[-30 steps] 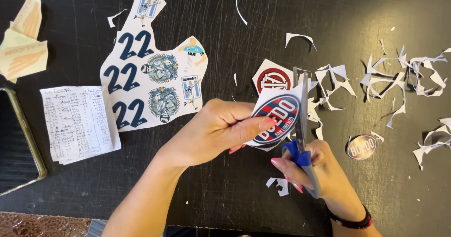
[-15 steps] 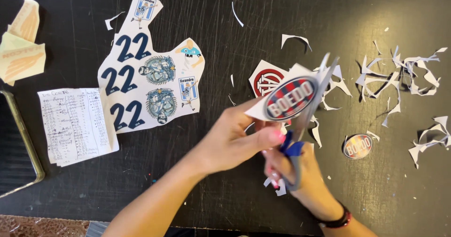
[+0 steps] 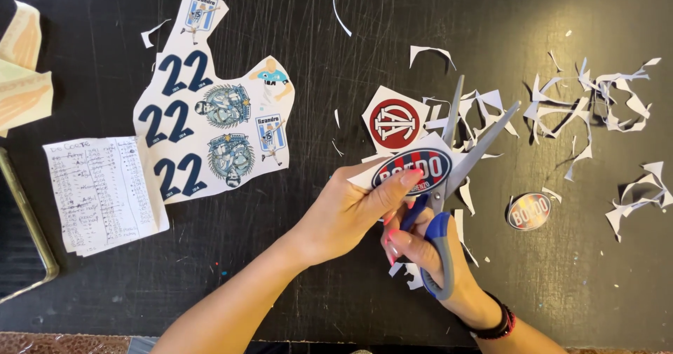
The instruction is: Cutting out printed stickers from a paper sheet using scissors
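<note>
A black table (image 3: 294, 270) fills the view from above. Far left of the grip lies a large printed sheet (image 3: 210, 126) of blue numbers and player pictures, with a handwritten list (image 3: 102, 193) beside it. Up and to the right of the grip lie scattered white paper scraps (image 3: 596, 101). The left hand (image 3: 350, 210) pinches an oval red-and-blue sticker cutout (image 3: 412, 172) between thumb and fingers. Just below it, the right hand (image 3: 427, 256) grips blue-handled scissors (image 3: 449, 186), blades parted around the cutout's right edge. A round red sticker (image 3: 394, 123) sits just above; a small cut oval sticker (image 3: 529, 211) lies right.
</note>
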